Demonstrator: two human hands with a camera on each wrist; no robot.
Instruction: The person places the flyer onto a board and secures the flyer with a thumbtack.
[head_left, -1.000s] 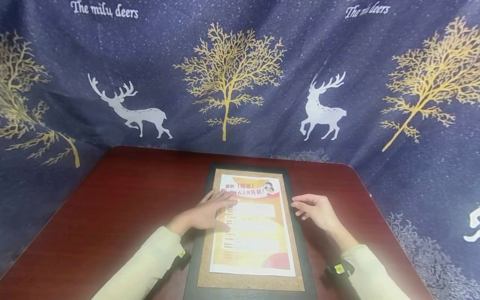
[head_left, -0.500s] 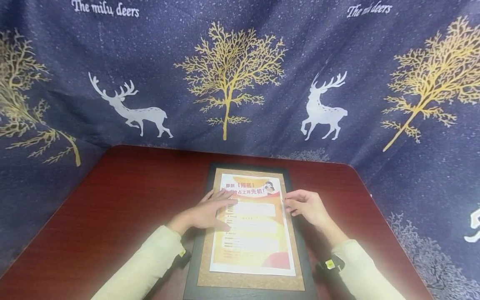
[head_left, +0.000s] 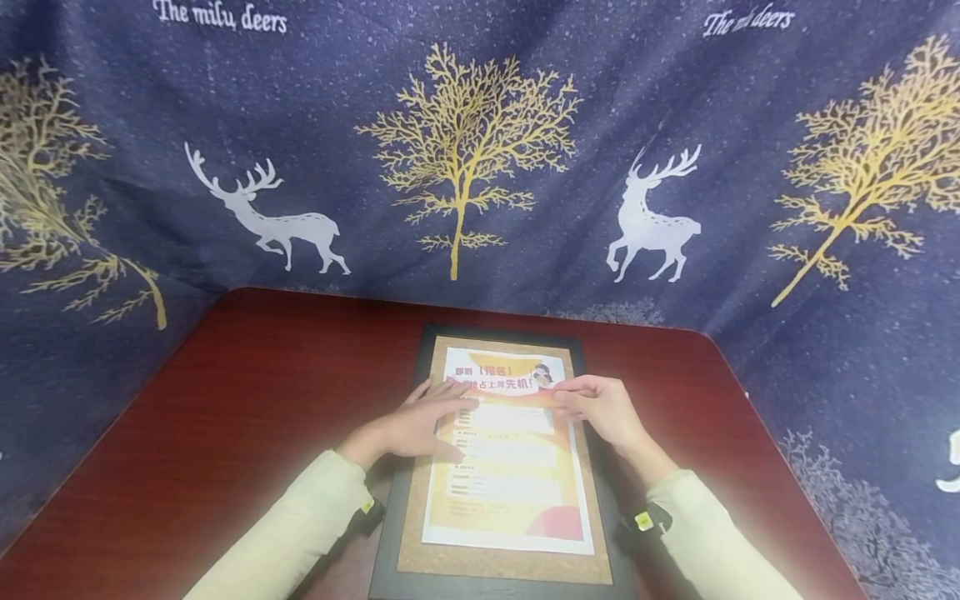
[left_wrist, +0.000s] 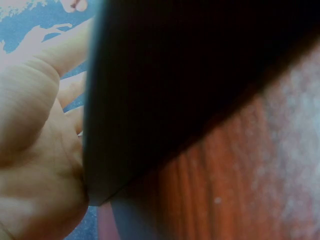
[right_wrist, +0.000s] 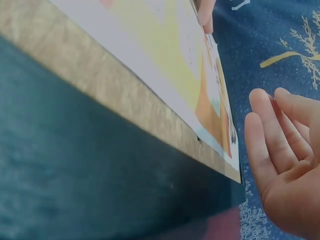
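A printed orange and white poster [head_left: 510, 521] lies on a cork board [head_left: 517, 567] with a dark frame [head_left: 393, 533]. My left hand [head_left: 412, 427] rests over the poster's left edge, fingers spread and extended toward its middle. In the left wrist view the dark frame edge hides part of that hand. Over the poster's upper right part is my right hand [head_left: 606, 408], thumb and forefinger tips brought together. I cannot tell whether something small is between them. A small dark speck [right_wrist: 198, 139] shows at the poster's edge in the right wrist view.
The board lies lengthwise on a reddish-brown wooden table [head_left: 247, 417]. Behind and around the table hangs a dark blue cloth [head_left: 360, 108] printed with white deer and golden trees. Dark wrist bands [head_left: 660, 517] sit at the pale sleeves [head_left: 716, 542].
My right hand has moved left, from beside the board's right frame to over the poster's right part. My left hand stays where it was on the poster.
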